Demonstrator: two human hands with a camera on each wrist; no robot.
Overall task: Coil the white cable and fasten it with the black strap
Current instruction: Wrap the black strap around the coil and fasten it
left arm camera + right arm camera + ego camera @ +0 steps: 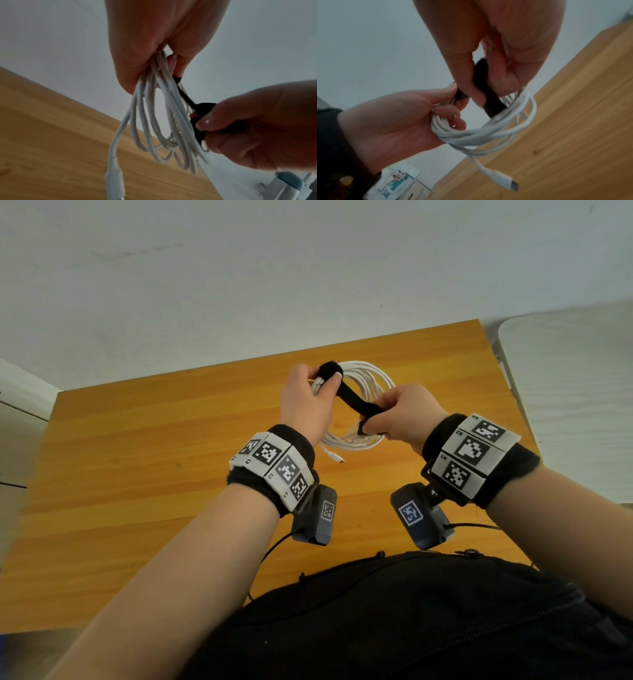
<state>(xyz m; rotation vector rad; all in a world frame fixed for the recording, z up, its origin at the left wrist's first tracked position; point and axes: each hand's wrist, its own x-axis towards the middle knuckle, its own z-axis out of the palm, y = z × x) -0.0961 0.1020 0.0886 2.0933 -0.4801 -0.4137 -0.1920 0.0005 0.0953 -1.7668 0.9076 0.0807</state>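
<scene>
The white cable (368,381) is wound in several loops and held above the wooden table (137,474). My left hand (310,398) grips the bundle at its far left, where the black strap (352,402) loops over the strands. The strap runs taut down to my right hand (394,416), which pinches its free end. In the left wrist view the cable (154,115) hangs from the left hand's fingers (130,75), and the strap (187,100) crosses to the right hand (248,128). The right wrist view shows the strap (489,100), the loops (488,132) and a dangling plug (506,180).
The table's far edge meets a pale wall. A white rounded surface (575,392) stands at the right. A white cabinet (17,419) sits at the left. My dark clothing (411,621) fills the bottom of the head view, with thin black wires (274,546) from the wrist cameras.
</scene>
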